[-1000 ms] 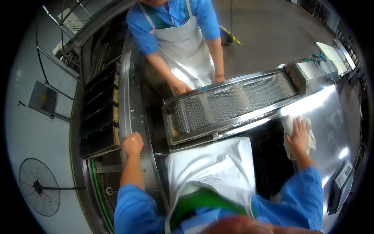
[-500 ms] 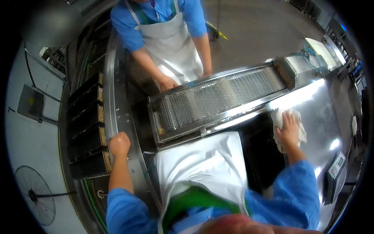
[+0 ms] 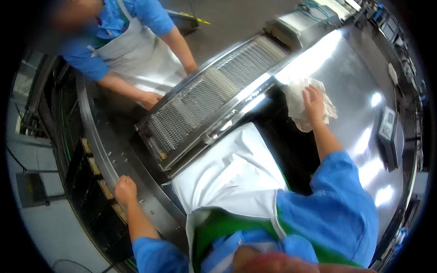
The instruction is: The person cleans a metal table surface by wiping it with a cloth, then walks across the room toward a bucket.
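Note:
My right hand (image 3: 314, 103) presses a crumpled white cloth (image 3: 298, 102) onto the shiny steel table (image 3: 353, 86), close to its inner edge. The fingers bend over the cloth. At the lower left my left hand (image 3: 125, 189) is closed at the curved metal rail (image 3: 98, 143); whether it grips the rail or anything else cannot be made out. Between my hands a mesh conveyor belt (image 3: 205, 93) in a steel frame runs up to the right, beyond my white apron (image 3: 227, 168).
A co-worker in a white apron (image 3: 141, 59) stands across the conveyor, hands at its far side. A digital scale (image 3: 388, 132) sits at the right. Dark trays (image 3: 93, 195) line the left, below the rail. A metal housing (image 3: 300, 25) caps the conveyor's far end.
The view has turned, so conveyor and table now look tilted and the co-worker appears farther left. My right hand is still on the cloth, my left still closed at the rail.

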### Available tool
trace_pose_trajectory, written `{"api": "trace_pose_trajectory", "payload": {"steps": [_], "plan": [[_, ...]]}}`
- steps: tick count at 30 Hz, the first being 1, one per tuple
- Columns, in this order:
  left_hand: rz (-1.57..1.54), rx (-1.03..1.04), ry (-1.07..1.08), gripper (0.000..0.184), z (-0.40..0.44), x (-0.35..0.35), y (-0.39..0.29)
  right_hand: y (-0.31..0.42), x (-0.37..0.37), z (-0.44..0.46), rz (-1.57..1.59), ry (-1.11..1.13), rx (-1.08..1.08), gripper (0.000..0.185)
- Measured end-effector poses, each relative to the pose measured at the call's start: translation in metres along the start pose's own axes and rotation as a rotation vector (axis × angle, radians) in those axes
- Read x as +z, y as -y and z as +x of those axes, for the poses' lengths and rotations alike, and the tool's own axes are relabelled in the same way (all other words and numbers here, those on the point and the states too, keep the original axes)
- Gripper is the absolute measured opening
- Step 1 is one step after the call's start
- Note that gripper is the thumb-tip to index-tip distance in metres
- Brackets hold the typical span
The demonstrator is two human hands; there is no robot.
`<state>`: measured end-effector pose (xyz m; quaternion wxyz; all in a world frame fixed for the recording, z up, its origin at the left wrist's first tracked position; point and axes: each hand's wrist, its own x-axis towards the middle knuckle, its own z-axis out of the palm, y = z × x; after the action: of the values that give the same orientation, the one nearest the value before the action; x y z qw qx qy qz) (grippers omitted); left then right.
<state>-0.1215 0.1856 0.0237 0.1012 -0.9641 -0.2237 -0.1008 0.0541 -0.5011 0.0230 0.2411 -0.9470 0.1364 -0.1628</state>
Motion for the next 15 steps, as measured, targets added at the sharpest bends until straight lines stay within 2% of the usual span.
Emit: {"api": "trace_pose_trajectory", "payload": {"steps": [2, 3, 5, 8, 10, 12, 13, 15], "plan": [[0.035, -0.039, 0.059, 0.017, 0.003, -0.007, 0.002, 0.001, 0.001, -0.017, -0.096, -0.109, -0.261, 0.047], [0.048, 0.035, -0.044, 0.018, 0.001, 0.004, 0.011, 0.014, -0.001, -0.029, -0.089, -0.110, -0.247, 0.047], [0.052, 0.033, -0.027, 0.019, 0.004, 0.000, 0.011, 0.037, -0.023, -0.051, -0.315, -0.050, -0.392, 0.060], [0.068, -0.009, 0.034, 0.020, 0.004, 0.007, 0.005, 0.019, -0.014, -0.058, -0.329, -0.052, -0.392, 0.065], [0.067, -0.076, 0.046, 0.019, 0.001, -0.006, 0.002, -0.007, -0.004, -0.051, -0.255, -0.051, -0.372, 0.059], [0.044, -0.026, 0.047, 0.019, 0.001, -0.001, 0.011, -0.008, -0.013, -0.042, -0.127, 0.014, -0.078, 0.046], [0.039, -0.043, 0.025, 0.019, 0.001, -0.001, 0.009, -0.002, -0.023, -0.033, -0.132, 0.012, -0.076, 0.046], [0.034, -0.057, 0.018, 0.019, 0.001, 0.009, 0.012, 0.009, -0.039, -0.016, 0.088, -0.095, 0.328, 0.033]]}}
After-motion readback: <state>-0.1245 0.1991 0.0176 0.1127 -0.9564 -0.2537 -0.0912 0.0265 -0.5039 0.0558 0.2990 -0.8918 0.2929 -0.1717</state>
